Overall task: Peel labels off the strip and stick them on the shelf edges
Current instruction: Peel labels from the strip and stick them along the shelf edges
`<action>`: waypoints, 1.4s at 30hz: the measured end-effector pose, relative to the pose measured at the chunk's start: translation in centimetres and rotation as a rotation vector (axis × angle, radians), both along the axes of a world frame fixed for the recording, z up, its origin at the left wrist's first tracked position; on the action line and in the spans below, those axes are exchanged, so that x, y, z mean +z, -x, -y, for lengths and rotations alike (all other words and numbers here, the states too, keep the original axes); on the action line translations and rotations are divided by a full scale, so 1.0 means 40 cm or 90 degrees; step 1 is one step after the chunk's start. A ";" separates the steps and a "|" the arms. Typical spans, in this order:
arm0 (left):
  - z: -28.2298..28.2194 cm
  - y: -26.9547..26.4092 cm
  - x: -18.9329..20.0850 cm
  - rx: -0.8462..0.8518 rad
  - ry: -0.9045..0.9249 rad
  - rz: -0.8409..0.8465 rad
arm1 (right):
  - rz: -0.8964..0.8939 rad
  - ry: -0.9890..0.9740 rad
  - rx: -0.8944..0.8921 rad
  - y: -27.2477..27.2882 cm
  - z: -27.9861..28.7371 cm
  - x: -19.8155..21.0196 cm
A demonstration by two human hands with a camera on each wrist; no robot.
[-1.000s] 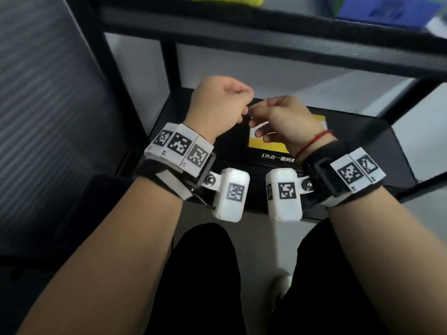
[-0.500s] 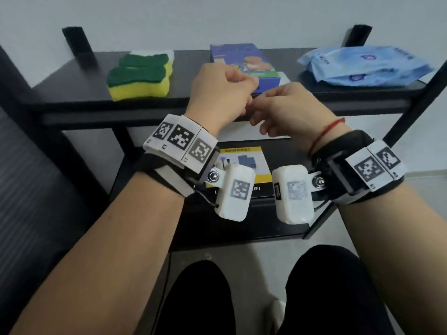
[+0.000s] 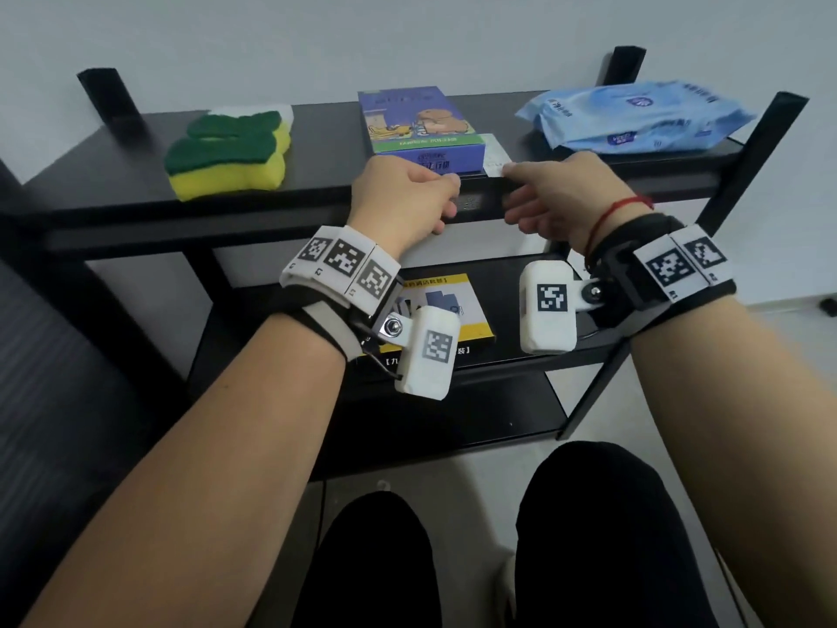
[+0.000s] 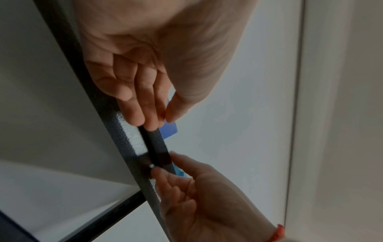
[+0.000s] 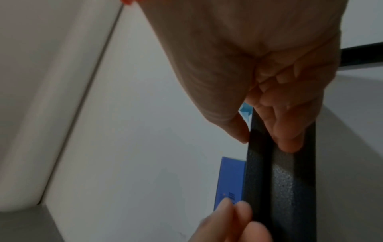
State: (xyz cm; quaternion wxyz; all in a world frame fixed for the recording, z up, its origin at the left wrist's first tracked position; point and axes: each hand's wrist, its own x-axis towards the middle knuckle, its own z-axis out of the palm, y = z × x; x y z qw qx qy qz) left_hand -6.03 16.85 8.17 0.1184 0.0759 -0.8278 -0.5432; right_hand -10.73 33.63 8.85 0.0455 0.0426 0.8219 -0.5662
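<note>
Both hands, left hand (image 3: 405,197) and right hand (image 3: 550,197), have been raised to the top shelf edge (image 3: 480,204), fingers curled over it (label grip indiscernible); sticking judged underway.

Little can be read. Below the top shelf (image 3: 317,206), the yellow-and-black box (image 3: 471,310) on the lower shelf bears Chinese print; only a bracket and the character "九" show on its front edge. On the top shelf, print on the purple box (image 3: 421,124) and blue packet (image 3: 634,115) is too blurred. Wrist bands carry square black-and-white codes.
</note>
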 end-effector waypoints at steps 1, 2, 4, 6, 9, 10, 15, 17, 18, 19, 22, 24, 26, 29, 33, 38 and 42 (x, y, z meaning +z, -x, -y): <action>-0.002 0.000 0.000 -0.006 -0.004 0.007 | -0.007 0.028 -0.003 0.002 0.005 -0.003; -0.005 0.001 0.000 -0.013 -0.010 0.012 | -0.020 0.055 -0.008 0.002 0.007 -0.004; -0.011 0.004 -0.003 -0.028 -0.025 0.018 | -0.053 0.086 -0.012 -0.002 0.004 -0.005; -0.017 0.008 -0.008 -0.052 -0.056 0.029 | -0.075 0.084 -0.001 -0.019 -0.005 -0.005; -0.026 0.011 -0.025 -0.126 -0.118 0.067 | -0.050 0.044 0.095 -0.063 -0.023 -0.014; -0.030 0.010 -0.035 -0.147 -0.131 0.075 | -0.027 0.020 0.139 -0.077 -0.030 -0.022; -0.025 -0.003 -0.077 -0.163 -0.152 0.082 | 0.059 -0.054 0.277 -0.103 -0.047 -0.064; -0.007 -0.016 -0.097 -0.153 -0.138 0.088 | 0.057 -0.048 0.274 -0.098 -0.042 -0.074; 0.005 -0.026 -0.110 -0.149 -0.130 0.093 | 0.048 -0.035 0.260 -0.093 -0.035 -0.078; 0.019 -0.036 -0.125 -0.144 -0.125 0.100 | 0.038 -0.015 0.241 -0.090 -0.025 -0.082; 0.070 -0.066 -0.178 -0.124 -0.113 0.141 | -0.009 0.039 0.198 -0.075 0.029 -0.108; 0.108 -0.089 -0.208 -0.117 -0.108 0.172 | -0.029 0.041 0.209 -0.069 0.080 -0.135; 0.146 -0.113 -0.228 -0.107 -0.112 0.190 | -0.026 0.031 0.250 -0.063 0.129 -0.168; 0.199 -0.143 -0.251 -0.048 -0.140 0.174 | -0.008 0.008 0.304 -0.054 0.196 -0.214; 0.254 -0.171 -0.292 0.037 -0.144 0.153 | 0.011 -0.007 0.373 -0.049 0.273 -0.266; 0.296 -0.197 -0.358 0.106 -0.146 0.161 | 0.031 0.024 0.376 -0.043 0.321 -0.321; 0.310 -0.206 -0.394 0.132 -0.157 0.163 | 0.024 0.023 0.394 -0.047 0.335 -0.359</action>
